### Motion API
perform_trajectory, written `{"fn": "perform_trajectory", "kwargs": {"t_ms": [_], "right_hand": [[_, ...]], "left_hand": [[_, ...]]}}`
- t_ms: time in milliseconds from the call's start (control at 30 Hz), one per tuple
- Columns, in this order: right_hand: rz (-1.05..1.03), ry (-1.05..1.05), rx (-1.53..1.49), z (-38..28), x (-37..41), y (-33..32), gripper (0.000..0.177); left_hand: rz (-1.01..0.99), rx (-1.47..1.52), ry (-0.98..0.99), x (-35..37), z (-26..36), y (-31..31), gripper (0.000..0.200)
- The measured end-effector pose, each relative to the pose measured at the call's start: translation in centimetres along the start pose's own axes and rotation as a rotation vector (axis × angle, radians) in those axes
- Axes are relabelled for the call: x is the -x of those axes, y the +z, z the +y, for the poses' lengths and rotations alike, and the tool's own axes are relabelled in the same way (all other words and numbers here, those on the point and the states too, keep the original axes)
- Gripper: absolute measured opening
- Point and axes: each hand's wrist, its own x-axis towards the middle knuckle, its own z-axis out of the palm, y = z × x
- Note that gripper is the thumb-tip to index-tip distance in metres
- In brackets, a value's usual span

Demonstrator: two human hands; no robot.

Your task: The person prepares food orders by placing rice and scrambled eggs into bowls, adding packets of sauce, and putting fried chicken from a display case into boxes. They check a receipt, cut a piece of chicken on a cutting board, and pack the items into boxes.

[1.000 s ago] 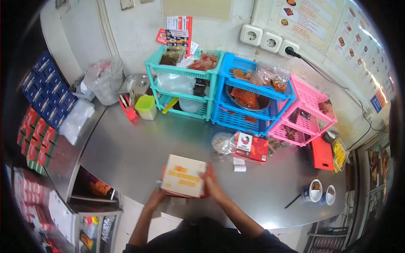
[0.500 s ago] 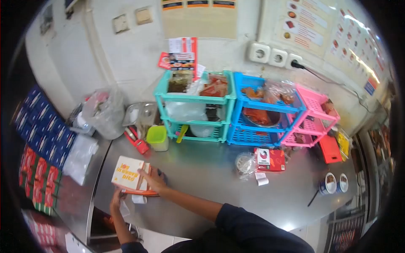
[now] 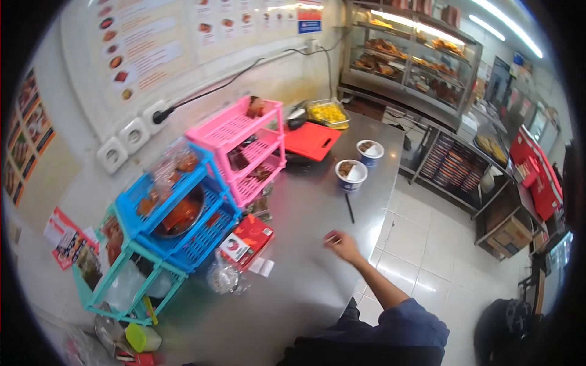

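Note:
My right hand (image 3: 344, 246) is over the steel table, its fingers loosely bent and apart, with nothing visible in them. The closest thing to it is a thin black stick or pen (image 3: 350, 208), lying just beyond my fingers and not touched. Past the pen stand two blue-and-white paper bowls, the near bowl (image 3: 351, 175) and the far bowl (image 3: 370, 152), each with brown food and a white piece inside. My left hand is out of view.
Pink (image 3: 268, 137), blue (image 3: 137, 222) and green racks (image 3: 137, 250) with food and bags line the wall. A red box (image 3: 251, 235), a red cutting board (image 3: 312, 141) and a tray of yellow pieces (image 3: 329, 114) are on the steel table (image 3: 293, 274). Beyond the aisle is a glass food cabinet (image 3: 406, 58).
The view has swung right. My right hand has left the white and orange box and now reaches toward the table's right end. The box and my left hand have gone out of view.

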Motion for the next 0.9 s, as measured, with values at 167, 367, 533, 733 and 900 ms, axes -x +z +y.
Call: {"fn": "perform_trajectory", "kwargs": {"t_ms": [167, 367, 533, 733, 900], "right_hand": [[0.366, 0.118, 0.074, 2.3, -2.2, -10.7, 0.022], [0.401, -0.062, 0.091, 6.7, -9.9, -21.5, 0.018], [0.350, -0.138, 0.025, 13.7, -24.6, -31.1, 0.015], [0.170, -0.338, 0.151, 11.8, -49.6, -29.3, 0.021], [0.114, -0.353, 0.670, 6.9, -63.0, -18.5, 0.041]], "left_hand": [[-0.244, -0.005, 0.000, 2.7, 2.3, 9.4, 0.061], [-0.519, -0.023, -0.016, 7.1, 3.4, 24.8, 0.064], [-0.594, -0.026, -0.061, 11.5, 4.5, 42.8, 0.066], [-0.540, 0.196, 0.024, 14.3, 2.2, 60.5, 0.025], [-0.461, 0.163, 0.074, 19.6, 8.7, 63.9, 0.035]]}}
